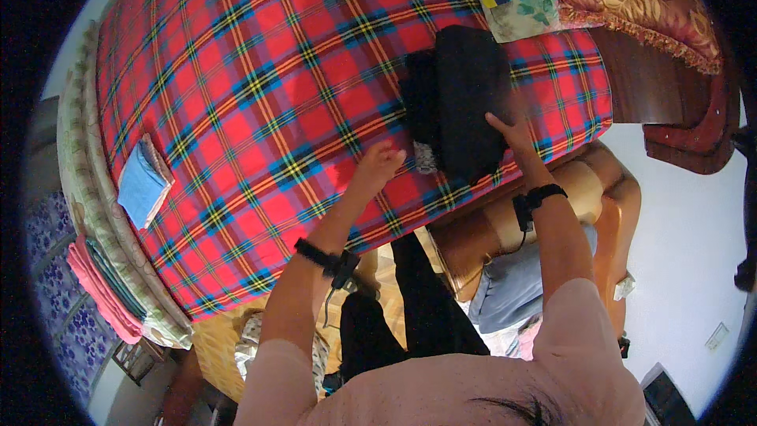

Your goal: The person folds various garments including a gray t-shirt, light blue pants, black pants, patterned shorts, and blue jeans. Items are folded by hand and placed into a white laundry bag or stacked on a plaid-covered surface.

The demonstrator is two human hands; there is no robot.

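On the red plaid bedspread (319,65) before me lies a folded black cloth, probably a garment (473,100). A second dark cloth (421,94) shows along its left side, with a grey speckled piece (424,157) at the near end. My right hand (516,127) is at the black cloth's right edge, its thumb over the top; the fingers are blurred, so their grip is unclear. Left of the pile, my left hand (383,163) hovers near the speckled piece, its fingers curled with nothing seen in them.
A folded light-blue cloth (143,183) lies at the bed's left side. Pink cloth (103,293) hangs over the footboard. A patterned cushion (633,6) sits at the upper right. Beside the bed, a brown wooden piece of furniture (609,189) has grey-blue cloth (511,284) on it.
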